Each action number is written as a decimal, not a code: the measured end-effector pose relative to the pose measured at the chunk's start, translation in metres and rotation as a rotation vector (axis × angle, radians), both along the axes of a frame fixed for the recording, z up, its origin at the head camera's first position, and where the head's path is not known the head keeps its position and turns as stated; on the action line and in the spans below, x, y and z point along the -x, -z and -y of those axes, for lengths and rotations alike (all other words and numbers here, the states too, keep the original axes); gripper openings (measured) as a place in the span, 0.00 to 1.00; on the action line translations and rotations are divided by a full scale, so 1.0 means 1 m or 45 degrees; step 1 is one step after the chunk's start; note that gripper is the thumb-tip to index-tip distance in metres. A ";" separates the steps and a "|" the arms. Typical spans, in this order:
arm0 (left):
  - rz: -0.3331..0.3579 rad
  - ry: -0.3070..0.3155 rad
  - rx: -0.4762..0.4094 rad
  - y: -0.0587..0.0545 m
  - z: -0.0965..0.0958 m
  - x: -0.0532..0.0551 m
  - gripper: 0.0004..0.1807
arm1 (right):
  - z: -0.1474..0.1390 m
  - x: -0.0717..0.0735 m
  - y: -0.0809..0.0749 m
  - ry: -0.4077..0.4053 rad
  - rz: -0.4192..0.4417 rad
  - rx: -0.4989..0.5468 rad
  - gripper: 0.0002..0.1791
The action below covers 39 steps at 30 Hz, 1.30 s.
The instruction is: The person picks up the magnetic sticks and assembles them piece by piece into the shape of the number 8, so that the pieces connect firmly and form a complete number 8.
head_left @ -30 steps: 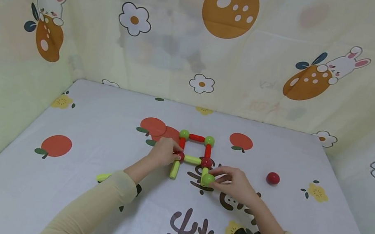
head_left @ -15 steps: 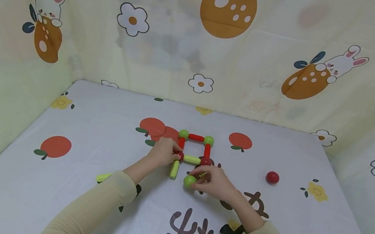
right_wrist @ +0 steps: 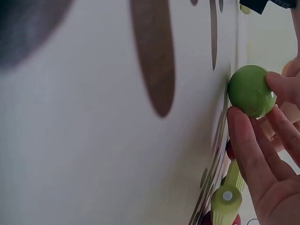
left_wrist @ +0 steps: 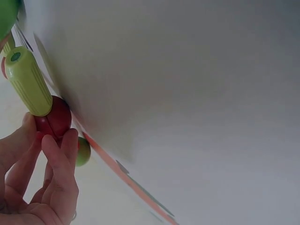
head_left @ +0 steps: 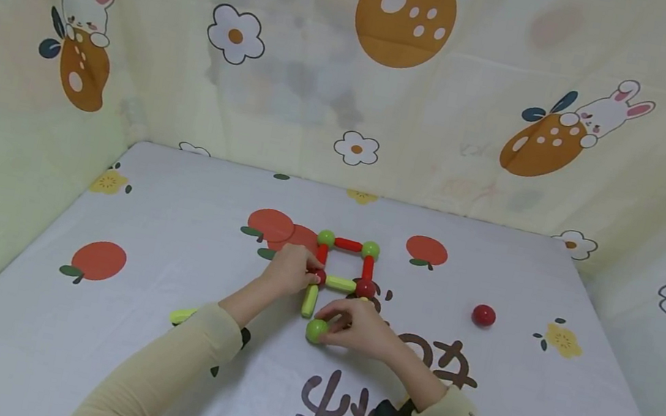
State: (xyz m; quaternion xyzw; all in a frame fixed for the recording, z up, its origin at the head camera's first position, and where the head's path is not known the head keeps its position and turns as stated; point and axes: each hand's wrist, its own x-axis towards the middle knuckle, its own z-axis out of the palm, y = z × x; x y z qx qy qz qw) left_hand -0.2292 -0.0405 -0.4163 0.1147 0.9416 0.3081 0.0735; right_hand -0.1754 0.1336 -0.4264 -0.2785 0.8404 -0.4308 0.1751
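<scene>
My left hand [head_left: 288,271] pinches a red ball [left_wrist: 58,117] at the near left corner of a square of sticks and balls. Red sticks [head_left: 349,245] and two green balls [head_left: 371,250] form its far part; another red ball [head_left: 365,288] marks the near right corner. A yellow-green stick [head_left: 340,284] joins the red balls. From the held ball a second yellow-green stick [head_left: 309,302] points toward me. My right hand [head_left: 361,328] pinches a green ball [head_left: 316,331] close to this stick's near end. Behind that hand, another yellow-green stick [right_wrist: 227,199] is mostly hidden in the head view.
A loose red ball [head_left: 484,316] lies to the right on the printed tablecloth [head_left: 105,324]. At left, a yellow-green stick [head_left: 182,316] shows partly from behind my left sleeve. Printed cloth walls [head_left: 299,98] rise behind the table and on both sides.
My right hand has carried the green ball leftward from the right-hand near stick to the end of the left-hand one. The left hand has kept its place on the red ball.
</scene>
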 end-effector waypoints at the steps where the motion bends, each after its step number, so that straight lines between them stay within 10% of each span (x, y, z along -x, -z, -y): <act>1: -0.002 -0.001 0.003 0.000 0.000 0.000 0.12 | 0.001 0.000 0.000 0.001 0.005 -0.003 0.15; 39: -0.093 0.024 0.025 -0.001 -0.001 -0.003 0.09 | 0.027 -0.008 -0.004 0.161 -0.103 -0.059 0.11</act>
